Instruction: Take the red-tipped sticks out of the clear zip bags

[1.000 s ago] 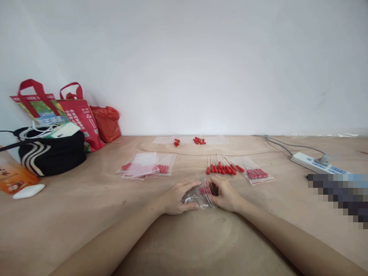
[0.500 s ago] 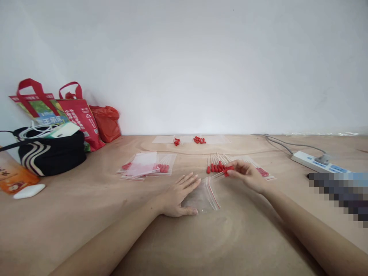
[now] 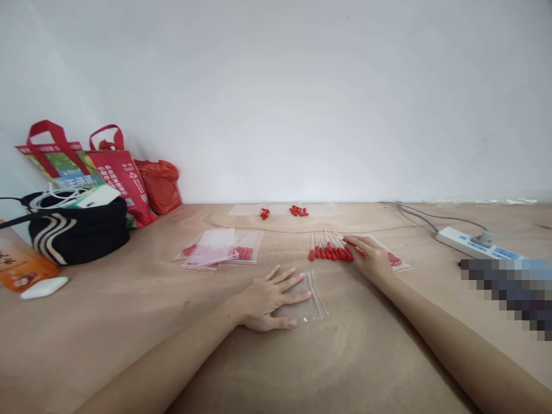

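Bag (image 3: 318,299), clear and flat on the desk (image 3: 366,356), lies nearest, partly under the left hand (image 3: 265,302), which is spread flat, fingers apart, palm down, gripping nothing that shows. Its red-lined mouth faces about 3 o'clock, the seal line slanting from 11 to 5; the other end is hidden by the palm, so its long axis is unclear. A little farther, at 1 o'clock from the bag and 2 from the left hand, sits the fan of sticks (image 3: 330,252). The right hand (image 3: 374,261) is plainly the nearer, its bent fingers over the fan's right end, sticks toward its 9 o'clock; whether they pinch one is not clear. The sticks' red ends point to 6, pale shafts to 12, the rightmost leaning toward 11. Past the right hand rests a filled bag (image 3: 394,259); small red pieces (image 3: 299,211) lie farthest, toward 12.
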Available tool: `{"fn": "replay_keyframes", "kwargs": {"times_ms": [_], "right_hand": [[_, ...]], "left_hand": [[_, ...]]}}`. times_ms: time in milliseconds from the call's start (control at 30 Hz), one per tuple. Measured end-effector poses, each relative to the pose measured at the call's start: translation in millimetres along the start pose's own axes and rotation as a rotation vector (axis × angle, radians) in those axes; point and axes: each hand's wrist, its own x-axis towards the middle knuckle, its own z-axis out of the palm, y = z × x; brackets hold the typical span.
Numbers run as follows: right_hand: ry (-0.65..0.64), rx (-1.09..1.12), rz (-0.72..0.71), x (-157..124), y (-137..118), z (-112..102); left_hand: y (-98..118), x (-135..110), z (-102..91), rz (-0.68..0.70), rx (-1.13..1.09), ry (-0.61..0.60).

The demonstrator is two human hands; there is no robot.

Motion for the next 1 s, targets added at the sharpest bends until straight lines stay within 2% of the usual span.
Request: {"fn": "replay_keyframes", "kwargs": {"times_ms": [133, 233, 333, 433, 500, 567, 667, 733, 767, 867, 933, 1000], "right_hand": [[-0.096, -0.056, -0.067, -1.1, 0.9, 4.6], [-0.120, -0.074, -0.099, -2.4, 2.7, 5.4], [-0.145, -0.108, -0.131, -3.0, 1.7, 3.4], [-0.173, -0.231, -0.116, -2.8, -1.2, 0.0], [-0.155, -0.304, -0.083, -2.7, -1.7, -1.9], [-0.106, -0.338, -0.043, -3.1, 0.3, -3.3], [-0.018, -0.367, 0.027, -3.8, 6.6, -6.0], [0.034, -0.386, 0.090, -3.9, 11.2, -9.4], [0.055, -0.396, 0.128, -3.8, 13.3, -11.6], [0.077, -0.446, 0.269, -2.6, 18.4, -19.8], [0.055, -0.509, 0.385, -1.3, 22.0, -25.3], [-0.004, -0.569, 0.509, -0.1, 26.5, -29.9]], "left_hand": [[1.6, 0.6, 2.3, -0.045, -0.025, 0.038], [0.1, 1.5, 6.8, -0.114, -0.036, 0.096], [-5.5, 3.1, 11.9, -0.240, -0.053, 0.278], [-12.3, 4.5, 14.5, -0.364, -0.090, 0.464], [-15.1, 4.9, 14.7, -0.484, -0.139, 0.493], [-16.5, 4.9, 14.3, -0.600, -0.188, 0.457], [-20.0, 4.3, 10.3, -0.646, -0.209, 0.404], [-26.9, 1.1, 1.8, -0.675, -0.162, 0.480], [-32.3, -2.2, -4.8, -0.717, -0.120, 0.560], [-54.7, -20.9, -31.4, -0.993, 0.075, 0.824], [-71.7, -38.4, -48.4, -1.240, 0.215, 0.869], [-87.0, -55.6, -59.5, -1.419, 0.268, 0.815]]}}
